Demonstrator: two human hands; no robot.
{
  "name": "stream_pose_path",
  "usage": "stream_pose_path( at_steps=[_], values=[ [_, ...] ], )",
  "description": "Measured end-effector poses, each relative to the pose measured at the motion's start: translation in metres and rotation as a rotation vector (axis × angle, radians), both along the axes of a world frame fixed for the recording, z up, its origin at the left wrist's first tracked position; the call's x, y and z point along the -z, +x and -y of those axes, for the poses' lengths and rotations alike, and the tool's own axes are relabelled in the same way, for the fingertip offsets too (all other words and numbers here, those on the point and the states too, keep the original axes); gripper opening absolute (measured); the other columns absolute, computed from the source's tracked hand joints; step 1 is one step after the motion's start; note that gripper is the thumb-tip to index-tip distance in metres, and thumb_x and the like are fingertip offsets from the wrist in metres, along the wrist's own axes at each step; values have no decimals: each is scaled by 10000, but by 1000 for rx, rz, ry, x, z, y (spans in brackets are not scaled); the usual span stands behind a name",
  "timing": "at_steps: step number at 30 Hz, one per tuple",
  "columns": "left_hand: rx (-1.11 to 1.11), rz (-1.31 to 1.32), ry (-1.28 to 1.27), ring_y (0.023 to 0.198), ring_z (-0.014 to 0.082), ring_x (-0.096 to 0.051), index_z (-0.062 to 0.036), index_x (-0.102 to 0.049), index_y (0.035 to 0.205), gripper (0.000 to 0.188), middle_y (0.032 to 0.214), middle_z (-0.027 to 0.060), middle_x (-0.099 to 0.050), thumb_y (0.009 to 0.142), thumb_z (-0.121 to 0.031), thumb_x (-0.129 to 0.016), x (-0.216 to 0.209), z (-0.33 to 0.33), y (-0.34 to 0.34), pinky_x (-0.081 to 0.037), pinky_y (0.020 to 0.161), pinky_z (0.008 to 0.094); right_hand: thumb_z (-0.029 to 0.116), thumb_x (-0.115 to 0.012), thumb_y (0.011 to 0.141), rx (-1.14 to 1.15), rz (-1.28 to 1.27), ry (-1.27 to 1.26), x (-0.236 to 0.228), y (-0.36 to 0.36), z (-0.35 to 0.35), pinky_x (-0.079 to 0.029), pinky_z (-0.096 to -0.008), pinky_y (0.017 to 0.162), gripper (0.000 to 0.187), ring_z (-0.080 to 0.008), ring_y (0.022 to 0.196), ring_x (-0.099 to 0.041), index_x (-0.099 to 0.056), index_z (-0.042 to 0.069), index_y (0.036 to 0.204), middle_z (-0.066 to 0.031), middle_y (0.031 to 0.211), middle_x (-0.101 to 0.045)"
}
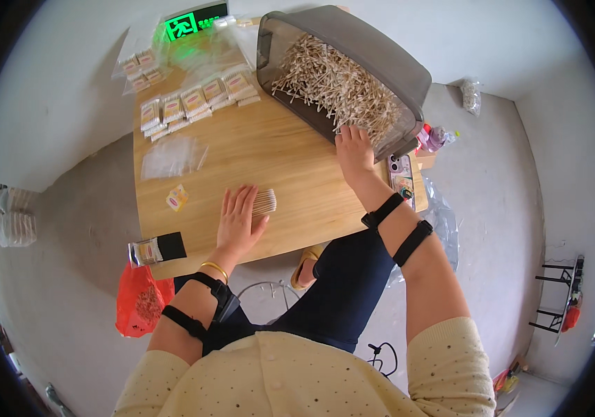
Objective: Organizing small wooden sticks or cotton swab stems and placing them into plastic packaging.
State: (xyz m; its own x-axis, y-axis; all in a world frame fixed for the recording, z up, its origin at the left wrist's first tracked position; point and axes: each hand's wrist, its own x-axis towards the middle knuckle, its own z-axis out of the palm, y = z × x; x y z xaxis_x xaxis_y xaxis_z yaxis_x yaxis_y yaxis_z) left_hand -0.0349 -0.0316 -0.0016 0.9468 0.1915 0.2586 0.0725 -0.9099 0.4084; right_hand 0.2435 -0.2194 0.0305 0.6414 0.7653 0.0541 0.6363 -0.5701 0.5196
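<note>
My left hand (pixel 237 221) lies flat on the wooden table with its fingers stretched out, against a small row of cotton swabs (pixel 265 201) laid side by side. Loose cotton swabs (pixel 343 83) heap up inside a grey plastic bin (pixel 353 35) that is tipped toward me at the far right of the table. Over the bin's near edge reaches my right hand (pixel 354 149), its fingers bent and close together among the swabs. The fingertips are partly hidden there, and how many swabs they hold cannot be made out.
Filled swab packets (pixel 193 103) stand in a row at the back left, with clear plastic bags (pixel 172 158) before them. A yellow-white card (pixel 177 198) and a black holder (pixel 171 245) lie nearer. Beside the bin is a phone (pixel 400 165); a red bag (pixel 141 299) hangs below the left corner.
</note>
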Motion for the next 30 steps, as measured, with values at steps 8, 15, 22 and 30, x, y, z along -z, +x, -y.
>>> stream_pose_path(
  at_steps=[8,15,22,30],
  values=[
    [1,-4,6,1443,340,-403,-29,-389,1519,748,1479,162,-495,907,-346,-679,0,-1,1,-215,1259,565,181,-614,914,-117,-52,-82,-14,17,13,-355,-377,1049,210,-224,1222,-505,-720,112,1081,-31,1277,-580],
    [7,-6,-7,1433,368,-408,-34,-387,1522,737,1471,185,-492,914,-329,-683,-2,-1,1,-220,1256,563,144,-614,900,-213,-199,113,-23,-22,-35,-412,-410,1018,159,-266,1156,-574,-739,116,994,-68,1189,-627],
    [5,5,-25,1429,363,-410,-27,-386,1517,749,1470,188,-488,906,-335,-691,-1,-1,0,-220,1255,565,95,-673,839,-166,-840,748,0,-70,-84,-499,-452,944,205,-339,1109,-615,-732,117,1034,-118,1207,-626],
    [-8,15,-117,1466,362,-367,-36,-375,1529,742,1546,182,-414,924,-349,-669,-10,1,0,-210,1258,555,60,-728,804,-128,-462,841,2,-48,-1,-489,-471,954,302,-355,1070,-592,-707,127,1098,-112,1132,-626]
  ],
)
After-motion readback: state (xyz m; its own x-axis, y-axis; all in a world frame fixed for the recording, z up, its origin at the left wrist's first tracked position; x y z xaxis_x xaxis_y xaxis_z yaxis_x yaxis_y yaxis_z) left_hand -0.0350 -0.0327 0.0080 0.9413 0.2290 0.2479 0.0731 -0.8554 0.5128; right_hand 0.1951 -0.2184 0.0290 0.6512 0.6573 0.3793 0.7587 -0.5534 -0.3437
